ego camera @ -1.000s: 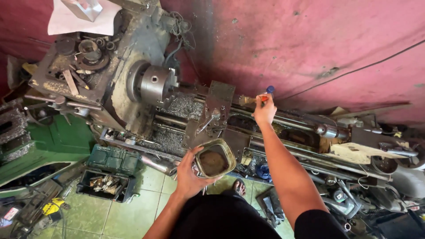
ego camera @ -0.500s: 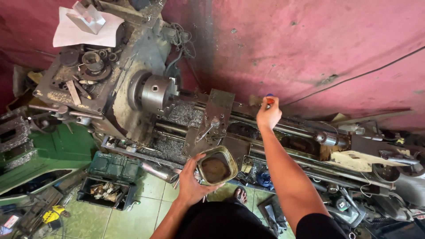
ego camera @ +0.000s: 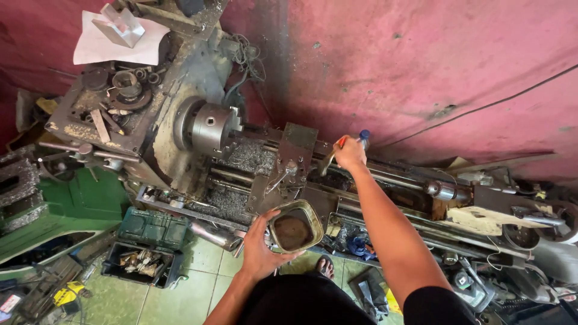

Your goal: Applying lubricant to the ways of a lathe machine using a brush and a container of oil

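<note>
I look down at a grimy metal lathe set against a pink wall. My left hand holds a dented, squarish metal can with dark liquid inside, just in front of the lathe carriage. My right hand reaches over the bed and grips a brush with an orange and blue handle, its dark end pointing down at the carriage. The lathe chuck stands empty to the left, with metal swarf piled below it.
Paper and a metal block lie on the headstock among small tools. A green open tool case sits on the tiled floor at left. The tailstock and scattered parts crowd the right. My foot in a sandal shows below the can.
The view has shifted down and closer. My right hand has drawn back slightly toward the carriage with the brush, and the can stays held in my left hand.
</note>
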